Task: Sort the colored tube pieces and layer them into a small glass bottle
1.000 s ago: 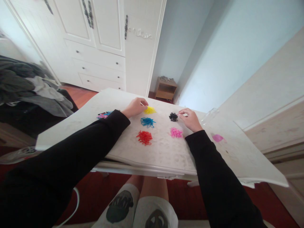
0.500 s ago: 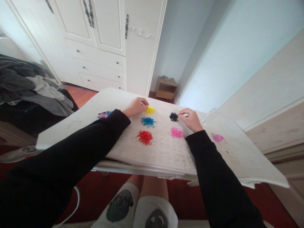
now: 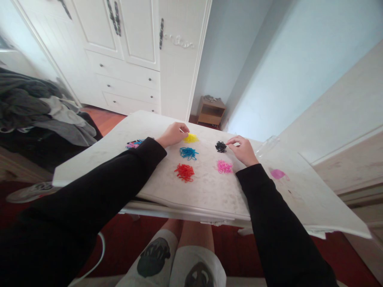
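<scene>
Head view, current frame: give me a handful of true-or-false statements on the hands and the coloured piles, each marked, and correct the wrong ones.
1. The left hand is at the yellow pile. True.
2. The right hand is nearer the black pile than the pink pile. True.
3. The pink pile lies farther from the person than the black pile. False: it lies nearer the person.
4. The blue pile lies between the yellow pile and the red pile. True.
5. The right hand rests on the red pile. False: it is by the black pile.
6. The yellow pile lies nearer the person than the red pile. False: it lies farther away.
</scene>
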`<state>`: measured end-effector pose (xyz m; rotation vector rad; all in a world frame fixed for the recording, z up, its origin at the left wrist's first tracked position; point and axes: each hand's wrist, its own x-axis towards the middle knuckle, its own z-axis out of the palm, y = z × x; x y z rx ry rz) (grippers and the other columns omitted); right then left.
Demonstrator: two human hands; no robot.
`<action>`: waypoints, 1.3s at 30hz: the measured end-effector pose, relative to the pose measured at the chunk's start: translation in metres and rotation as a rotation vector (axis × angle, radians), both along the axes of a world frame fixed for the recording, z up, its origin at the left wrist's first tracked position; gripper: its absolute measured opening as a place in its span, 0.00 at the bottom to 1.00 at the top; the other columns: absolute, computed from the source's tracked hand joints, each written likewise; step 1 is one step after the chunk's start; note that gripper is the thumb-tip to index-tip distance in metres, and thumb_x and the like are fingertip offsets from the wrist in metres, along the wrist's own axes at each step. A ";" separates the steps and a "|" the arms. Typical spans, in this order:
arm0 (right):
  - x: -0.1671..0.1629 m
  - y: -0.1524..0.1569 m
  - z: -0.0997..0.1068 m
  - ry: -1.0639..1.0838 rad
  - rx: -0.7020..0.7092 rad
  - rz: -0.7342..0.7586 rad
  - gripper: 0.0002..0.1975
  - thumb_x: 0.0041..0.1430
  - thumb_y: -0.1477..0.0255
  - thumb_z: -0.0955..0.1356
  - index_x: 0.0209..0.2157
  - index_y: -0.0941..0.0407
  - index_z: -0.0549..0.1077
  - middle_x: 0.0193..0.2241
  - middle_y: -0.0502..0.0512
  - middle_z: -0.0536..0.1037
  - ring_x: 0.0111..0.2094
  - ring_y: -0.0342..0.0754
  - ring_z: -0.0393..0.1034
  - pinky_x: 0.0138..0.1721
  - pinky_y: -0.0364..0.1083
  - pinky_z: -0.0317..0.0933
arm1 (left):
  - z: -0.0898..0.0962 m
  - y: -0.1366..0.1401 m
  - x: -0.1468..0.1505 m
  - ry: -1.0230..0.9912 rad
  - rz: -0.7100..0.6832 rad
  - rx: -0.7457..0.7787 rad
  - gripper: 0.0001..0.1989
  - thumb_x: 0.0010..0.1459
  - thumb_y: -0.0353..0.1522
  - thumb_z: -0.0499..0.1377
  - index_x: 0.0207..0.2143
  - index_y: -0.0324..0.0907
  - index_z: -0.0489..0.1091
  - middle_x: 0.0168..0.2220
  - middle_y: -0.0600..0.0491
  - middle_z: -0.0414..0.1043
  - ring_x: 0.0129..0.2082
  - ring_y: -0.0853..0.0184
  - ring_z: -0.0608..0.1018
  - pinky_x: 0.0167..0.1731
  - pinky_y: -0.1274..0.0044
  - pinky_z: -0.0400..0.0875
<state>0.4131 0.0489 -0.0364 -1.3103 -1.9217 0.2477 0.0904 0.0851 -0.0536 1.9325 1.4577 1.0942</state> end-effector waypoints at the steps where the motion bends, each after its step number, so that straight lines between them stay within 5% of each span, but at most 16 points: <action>1: 0.000 0.000 0.000 0.004 0.000 -0.002 0.06 0.53 0.71 0.69 0.28 0.54 0.80 0.36 0.56 0.81 0.39 0.52 0.75 0.34 0.48 0.68 | 0.000 -0.001 0.000 -0.002 -0.003 0.000 0.06 0.50 0.29 0.61 0.32 0.40 0.77 0.31 0.50 0.79 0.35 0.62 0.80 0.40 0.73 0.75; 11: 0.002 0.004 -0.005 0.005 0.039 -0.017 0.07 0.49 0.73 0.66 0.27 0.54 0.77 0.33 0.56 0.80 0.36 0.53 0.74 0.36 0.50 0.66 | 0.019 -0.011 -0.007 -0.051 0.020 0.114 0.07 0.52 0.27 0.60 0.33 0.38 0.78 0.34 0.48 0.81 0.37 0.64 0.80 0.41 0.73 0.75; 16: 0.002 0.004 -0.005 0.007 0.057 -0.005 0.08 0.48 0.74 0.66 0.28 0.54 0.77 0.34 0.57 0.81 0.35 0.53 0.73 0.38 0.51 0.67 | 0.048 -0.020 -0.060 -0.082 0.054 0.149 0.08 0.51 0.31 0.62 0.33 0.37 0.79 0.30 0.48 0.79 0.31 0.66 0.78 0.35 0.74 0.73; 20: 0.002 0.004 -0.004 0.001 0.065 -0.003 0.07 0.48 0.73 0.66 0.27 0.54 0.77 0.33 0.57 0.81 0.35 0.53 0.73 0.40 0.51 0.68 | 0.059 -0.032 -0.112 0.031 0.054 0.013 0.08 0.48 0.34 0.65 0.29 0.38 0.79 0.23 0.50 0.76 0.24 0.68 0.74 0.28 0.76 0.69; 27: 0.003 0.007 -0.007 -0.032 0.053 0.001 0.08 0.48 0.71 0.66 0.26 0.55 0.78 0.33 0.58 0.81 0.36 0.53 0.74 0.42 0.51 0.67 | 0.050 -0.049 -0.157 0.335 -0.107 -0.202 0.11 0.43 0.38 0.70 0.27 0.38 0.82 0.24 0.52 0.79 0.23 0.70 0.74 0.25 0.79 0.65; 39: 0.005 0.009 -0.013 -0.015 0.019 -0.004 0.08 0.47 0.69 0.67 0.25 0.55 0.78 0.31 0.58 0.81 0.35 0.54 0.74 0.45 0.53 0.66 | 0.038 -0.060 -0.157 0.468 -0.156 -0.176 0.10 0.47 0.36 0.69 0.29 0.38 0.82 0.25 0.51 0.80 0.24 0.70 0.75 0.26 0.80 0.64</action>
